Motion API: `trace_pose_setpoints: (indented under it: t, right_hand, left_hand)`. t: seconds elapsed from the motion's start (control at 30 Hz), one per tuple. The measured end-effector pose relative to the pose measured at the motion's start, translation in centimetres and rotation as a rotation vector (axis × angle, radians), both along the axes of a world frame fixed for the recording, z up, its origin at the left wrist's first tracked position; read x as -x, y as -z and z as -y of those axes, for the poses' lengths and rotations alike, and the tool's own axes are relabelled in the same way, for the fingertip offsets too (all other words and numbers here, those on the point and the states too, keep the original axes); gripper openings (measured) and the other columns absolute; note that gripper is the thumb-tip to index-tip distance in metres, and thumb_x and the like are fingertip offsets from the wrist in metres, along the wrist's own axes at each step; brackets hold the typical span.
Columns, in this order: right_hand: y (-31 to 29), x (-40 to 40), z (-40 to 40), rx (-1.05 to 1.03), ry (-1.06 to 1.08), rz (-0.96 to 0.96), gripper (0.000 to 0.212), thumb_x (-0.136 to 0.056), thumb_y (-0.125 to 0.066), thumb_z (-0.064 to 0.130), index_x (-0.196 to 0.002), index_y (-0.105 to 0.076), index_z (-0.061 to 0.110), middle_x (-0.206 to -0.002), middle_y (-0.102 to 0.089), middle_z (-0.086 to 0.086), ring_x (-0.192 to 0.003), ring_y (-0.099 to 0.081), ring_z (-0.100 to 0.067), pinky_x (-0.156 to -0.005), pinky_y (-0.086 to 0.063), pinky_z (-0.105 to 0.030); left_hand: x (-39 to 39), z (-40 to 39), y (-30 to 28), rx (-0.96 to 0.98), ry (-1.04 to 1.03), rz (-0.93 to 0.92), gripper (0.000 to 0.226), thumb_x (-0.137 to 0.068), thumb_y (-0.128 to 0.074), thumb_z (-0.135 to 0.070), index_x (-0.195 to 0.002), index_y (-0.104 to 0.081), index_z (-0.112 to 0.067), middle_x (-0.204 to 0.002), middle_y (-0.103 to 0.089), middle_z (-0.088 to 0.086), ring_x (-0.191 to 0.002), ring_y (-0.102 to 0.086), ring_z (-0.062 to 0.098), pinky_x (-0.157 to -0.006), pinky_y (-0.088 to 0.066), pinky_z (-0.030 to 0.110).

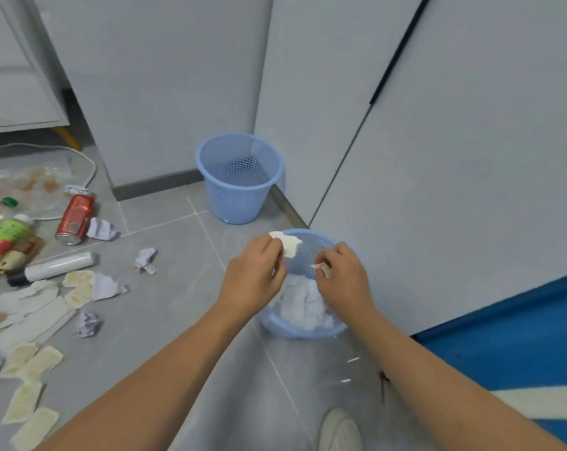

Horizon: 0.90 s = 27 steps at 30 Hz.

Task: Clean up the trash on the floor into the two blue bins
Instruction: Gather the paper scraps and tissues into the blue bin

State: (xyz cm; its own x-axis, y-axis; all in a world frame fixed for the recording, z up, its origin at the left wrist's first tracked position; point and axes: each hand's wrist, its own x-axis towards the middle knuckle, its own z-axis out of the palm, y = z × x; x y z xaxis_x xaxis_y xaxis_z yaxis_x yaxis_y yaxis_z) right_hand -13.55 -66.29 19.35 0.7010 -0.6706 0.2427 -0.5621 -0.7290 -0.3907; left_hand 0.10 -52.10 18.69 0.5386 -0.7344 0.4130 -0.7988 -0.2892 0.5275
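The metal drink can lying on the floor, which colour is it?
Red, with a silver end; the metal drink can shows in the head view.

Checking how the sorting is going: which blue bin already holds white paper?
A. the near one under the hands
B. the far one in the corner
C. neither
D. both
A: white crumpled paper lies in the near bin below both hands, while the far bin shows only its bare mesh inside.
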Motion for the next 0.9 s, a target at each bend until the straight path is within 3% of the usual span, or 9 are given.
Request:
trace_pose_setpoints:
  t: [0.1,0.2,0.27,0.43,0.6,0.77,0.9]
  right_hand:
    - [1.2,2.6,2.1,-0.011,0.052,-0.074,0.011,-0.08,-0.066,0.004,-0.086,-0.068,0.013,-0.091,-0.056,-0.004,-0.086,-0.057,-0.028,-0.067,-0.047,-0.033]
    - [2.1,3.5,2.8,-0.051,0.066,-0.167,0.017,-0.083,-0.066,0.013,-0.099,-0.072,0.015,-0.102,-0.057,-0.003,-0.097,-0.054,-0.026,-0.072,-0.046,-0.033]
    - [2.1,2.9,2.6,-0.032,0.09,-0.189,0.024,-0.083,-0.064,0.016,-0.106,-0.071,0.016,-0.108,-0.057,-0.001,-0.104,-0.052,-0.023,-0.072,-0.048,-0.034]
    - [1.5,-1.8,-0.7,0.079,-0.091,-0.042,0.019,-0.078,-0.061,0.009,-0.095,-0.066,0.015,-0.095,-0.058,-0.001,-0.095,-0.056,-0.026,-0.063,-0.049,-0.038]
    - [4.0,-10.5,-9.9,0.028,-0.367,0.05,0.017,-0.076,-0.06,0.009,-0.091,-0.064,0.016,-0.092,-0.055,0.0,-0.09,-0.056,-0.025,-0.061,-0.049,-0.038]
    - [9.9,-16.5,-20.9,-0.113,-0.595,-0.072,0.021,-0.079,-0.059,0.014,-0.098,-0.063,0.022,-0.099,-0.055,0.004,-0.096,-0.057,-0.021,-0.067,-0.053,-0.04]
    - [14.9,-19.9,-27.6,-0.201,-0.811,-0.228,0.028,-0.084,-0.058,0.017,-0.111,-0.062,0.025,-0.111,-0.055,0.004,-0.105,-0.056,-0.021,-0.08,-0.054,-0.042]
  left_hand:
    - [2.4,3.6,2.5,-0.073,0.096,0.016,0.006,-0.085,-0.062,-0.017,-0.088,-0.057,-0.016,-0.093,-0.06,0.0,-0.091,-0.053,0.02,-0.054,-0.041,0.031]
    - [3.6,5.4,4.2,-0.306,0.167,0.032,0.025,-0.085,-0.055,-0.036,-0.094,-0.071,-0.017,-0.102,-0.066,-0.001,-0.105,-0.054,0.024,-0.079,-0.048,0.039]
    - [3.7,4.8,4.4,-0.287,0.143,0.0,0.029,-0.085,-0.057,-0.041,-0.099,-0.074,-0.021,-0.109,-0.066,-0.004,-0.109,-0.054,0.022,-0.086,-0.047,0.039]
    - [1.0,-1.3,5.0,-0.16,-0.028,0.017,0.022,-0.086,-0.054,-0.034,-0.098,-0.068,-0.022,-0.097,-0.059,-0.005,-0.094,-0.052,0.022,-0.073,-0.044,0.036]
    - [-3.7,-13.3,8.4,-0.166,-0.296,-0.031,0.012,-0.088,-0.056,-0.027,-0.097,-0.06,-0.02,-0.097,-0.054,-0.004,-0.091,-0.049,0.022,-0.07,-0.044,0.037]
    - [-5.6,-25.1,14.2,-0.309,-0.513,-0.172,0.015,-0.088,-0.054,-0.028,-0.1,-0.061,-0.02,-0.1,-0.057,-0.003,-0.094,-0.054,0.022,-0.066,-0.049,0.039]
    - [-4.8,-31.9,18.6,-0.405,-0.674,-0.257,0.022,-0.086,-0.059,-0.027,-0.105,-0.064,-0.018,-0.102,-0.057,0.001,-0.093,-0.055,0.026,-0.065,-0.049,0.039]
